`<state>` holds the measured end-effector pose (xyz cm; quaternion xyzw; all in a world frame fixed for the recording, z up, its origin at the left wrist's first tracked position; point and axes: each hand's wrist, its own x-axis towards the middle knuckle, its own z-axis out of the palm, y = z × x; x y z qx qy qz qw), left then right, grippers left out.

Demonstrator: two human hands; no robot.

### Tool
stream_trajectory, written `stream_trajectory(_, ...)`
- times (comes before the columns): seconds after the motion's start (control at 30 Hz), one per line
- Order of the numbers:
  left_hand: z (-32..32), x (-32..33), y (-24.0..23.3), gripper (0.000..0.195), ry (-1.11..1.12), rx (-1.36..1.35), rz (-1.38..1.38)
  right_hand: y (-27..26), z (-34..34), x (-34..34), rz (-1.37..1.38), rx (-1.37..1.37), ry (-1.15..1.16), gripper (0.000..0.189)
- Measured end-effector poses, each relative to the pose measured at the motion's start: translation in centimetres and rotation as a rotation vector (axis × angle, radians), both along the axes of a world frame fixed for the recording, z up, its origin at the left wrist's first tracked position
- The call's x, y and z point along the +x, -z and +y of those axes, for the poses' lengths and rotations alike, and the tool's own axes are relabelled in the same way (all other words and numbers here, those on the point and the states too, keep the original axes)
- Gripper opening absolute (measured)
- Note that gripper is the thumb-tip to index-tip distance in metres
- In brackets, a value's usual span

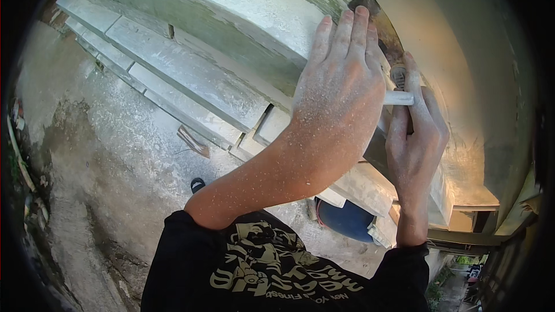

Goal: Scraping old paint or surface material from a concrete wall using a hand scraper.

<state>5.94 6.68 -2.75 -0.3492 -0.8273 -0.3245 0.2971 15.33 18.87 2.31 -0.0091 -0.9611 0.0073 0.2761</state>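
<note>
Both my hands are coated in pale dust. My left hand [340, 69] lies palm down, its fingers stretched forward over a pale plaster surface [286, 6] and the edge of a stained metal blade [381, 28]. What lies under its palm is hidden. A short white bar [399, 98] sticks out from beneath that hand towards my right hand. My right hand [418, 121] is closed around the lower end of the bladed tool, with a finger stretched along its grey ferrule [398, 76]. Most of the handle is hidden by the fingers.
Long pale masonry ledges [186, 69] run diagonally at the left, beside a curved plastered wall [438, 30]. A brown scrap piece [194, 141] lies on the concrete floor [117, 138]. A dark blue round container [347, 221] stands below the ledge, near my body.
</note>
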Motion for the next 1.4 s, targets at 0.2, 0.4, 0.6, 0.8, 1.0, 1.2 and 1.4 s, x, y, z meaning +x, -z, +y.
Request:
stream_trajectory(0.2, -0.4, -0.2, 0.2, 0.066, 0.045, 0.043, 0.008, -0.2, 0.0, -0.9, 0.017, 0.089, -0.050, 0.063)
stream_trajectory(0.4, -0.7, 0.7, 0.8, 0.069, 0.143, 0.036, -0.038, -0.2, 0.0, 0.2, 0.030, 0.110, -0.073, 0.061)
stream_trajectory(0.6, -0.7, 0.9, 0.2, 0.066, 0.110, 0.004, -0.034, 0.1, -0.1, 0.3, -0.013, 0.043, -0.019, 0.060)
stream_trajectory(0.8, -0.1, 0.5, 0.3, 0.066, 0.101, 0.047, -0.025, -0.1, -0.3, 0.3, -0.028, 0.089, -0.006, 0.061)
stream_trajectory(1.0, -2.2, -0.7, 0.6, 0.055, -0.042, -0.003, -0.044, -0.7, -2.8, -1.6, -0.055, 0.208, -0.070, 0.055)
stream_trajectory(1.2, -1.8, -0.8, 0.4, 0.056, -0.043, -0.014, -0.041, -1.0, -2.5, -1.3, 0.002, 0.184, -0.024, 0.051)
stream_trajectory(1.4, -1.6, -0.3, 1.0, 0.058, 0.098, -0.033, 0.003, -0.8, -1.7, 0.5, 0.005, 0.024, 0.097, 0.050)
